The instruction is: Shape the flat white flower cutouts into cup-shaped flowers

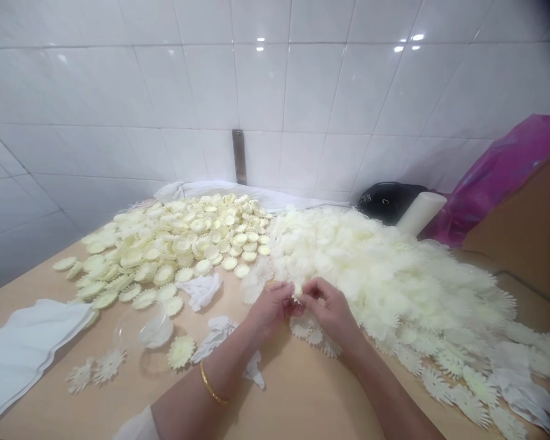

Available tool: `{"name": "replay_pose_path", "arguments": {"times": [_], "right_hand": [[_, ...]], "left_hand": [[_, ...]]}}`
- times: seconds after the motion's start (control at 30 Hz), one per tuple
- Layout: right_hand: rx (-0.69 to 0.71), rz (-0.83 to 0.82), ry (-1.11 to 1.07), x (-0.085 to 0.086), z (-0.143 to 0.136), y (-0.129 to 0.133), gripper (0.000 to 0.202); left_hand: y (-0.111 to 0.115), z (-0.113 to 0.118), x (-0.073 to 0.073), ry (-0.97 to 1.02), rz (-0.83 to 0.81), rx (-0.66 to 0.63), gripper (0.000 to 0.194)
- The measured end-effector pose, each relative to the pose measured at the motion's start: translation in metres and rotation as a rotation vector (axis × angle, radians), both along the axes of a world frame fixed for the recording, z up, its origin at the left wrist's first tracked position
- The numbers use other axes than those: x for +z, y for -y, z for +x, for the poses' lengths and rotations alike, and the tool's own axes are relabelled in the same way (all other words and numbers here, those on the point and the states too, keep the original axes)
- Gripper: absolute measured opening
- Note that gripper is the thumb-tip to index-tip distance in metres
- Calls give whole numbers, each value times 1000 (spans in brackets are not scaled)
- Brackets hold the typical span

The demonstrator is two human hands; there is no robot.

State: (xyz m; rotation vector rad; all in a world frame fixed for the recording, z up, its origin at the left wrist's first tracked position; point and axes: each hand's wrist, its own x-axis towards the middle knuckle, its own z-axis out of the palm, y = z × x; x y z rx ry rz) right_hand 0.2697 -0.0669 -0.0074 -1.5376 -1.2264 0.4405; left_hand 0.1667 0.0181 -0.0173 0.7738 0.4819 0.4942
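Near the middle of the table, my left hand and my right hand pinch a small pale piece between their fingertips. Its shape is mostly hidden by the fingers. On the left lies a heap of cream, cup-like discs with toothed edges. A larger pile of thin, whitish toothed discs spreads to the right. Just below my hands are a few flat toothed discs. One greenish-cream disc lies alone, left of my left forearm.
A clear bowl with white paste and crumpled white tissues lie left of my hands. White folded cloth covers the left edge. At the back right are a black bag, a white roll and purple plastic.
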Motion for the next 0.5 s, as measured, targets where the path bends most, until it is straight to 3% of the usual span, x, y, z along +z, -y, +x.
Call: {"name": "replay_pose_path", "arguments": {"times": [0.2,0.5], "right_hand": [[-131,47,132,-4,-2,0,3],[-176,52,162,-3,-1,2,11]], "left_hand": [[4,-1,1,-18,37,-50,24],[0,1,-9,-41,89,64,24]]}}
